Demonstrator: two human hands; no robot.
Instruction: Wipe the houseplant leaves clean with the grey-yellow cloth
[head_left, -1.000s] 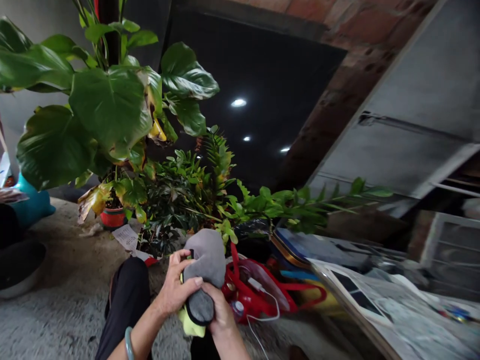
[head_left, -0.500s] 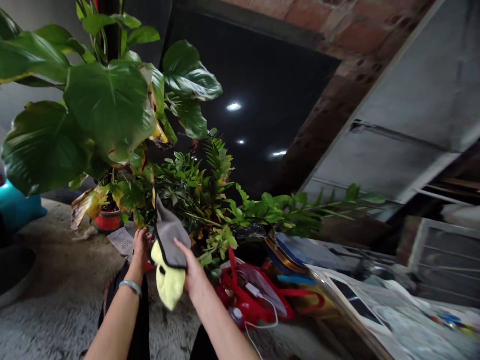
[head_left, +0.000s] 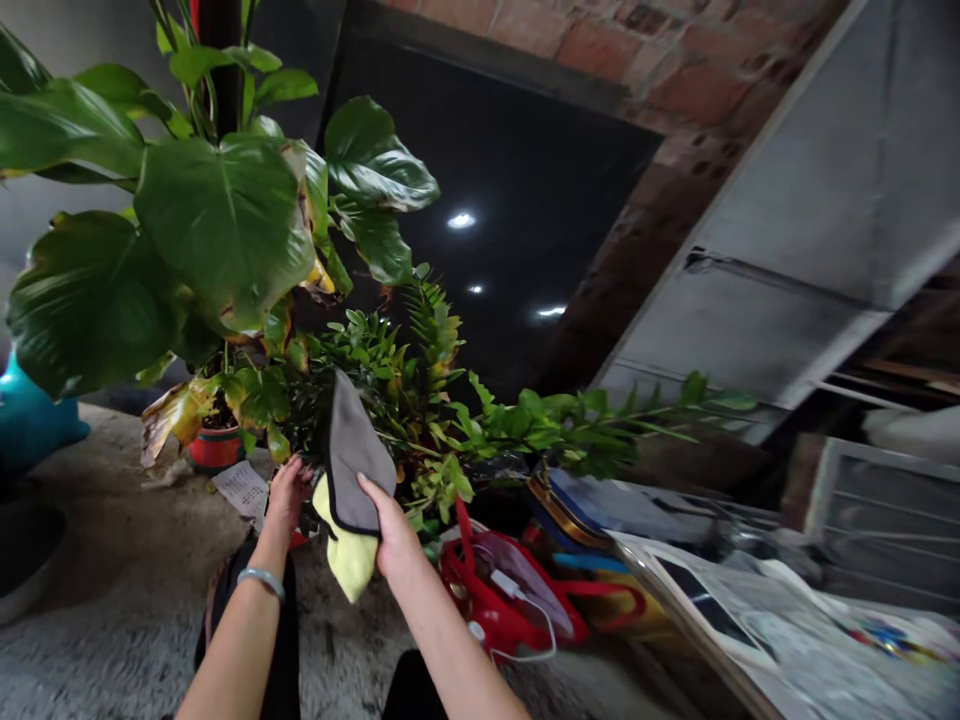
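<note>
My right hand [head_left: 394,530] grips a two-sided cloth [head_left: 360,460], grey with a black edge on one face and pale yellow on the other. The cloth hangs folded, its grey tip pointing up against the foliage and its yellow corner drooping below. To its left, my left hand [head_left: 287,492], with a bracelet on the wrist, reaches to the dark lower leaves [head_left: 307,415]. Its fingers are curled, and whatever lies in them is hidden. A large-leaved plant [head_left: 225,225] in a red pot [head_left: 215,449] rises above and left of that hand.
A red bag [head_left: 487,605] with a white cable stands right of my hands. Further right are a blue flat box [head_left: 600,500] and a white framed panel [head_left: 705,600]. Low green branches [head_left: 555,425] stretch rightward. A printed paper [head_left: 244,490] lies near the pot.
My right hand has moved slightly right with the cloth, whose grey tip now stands higher and further right. My left hand stays low by the leaves with little movement.
</note>
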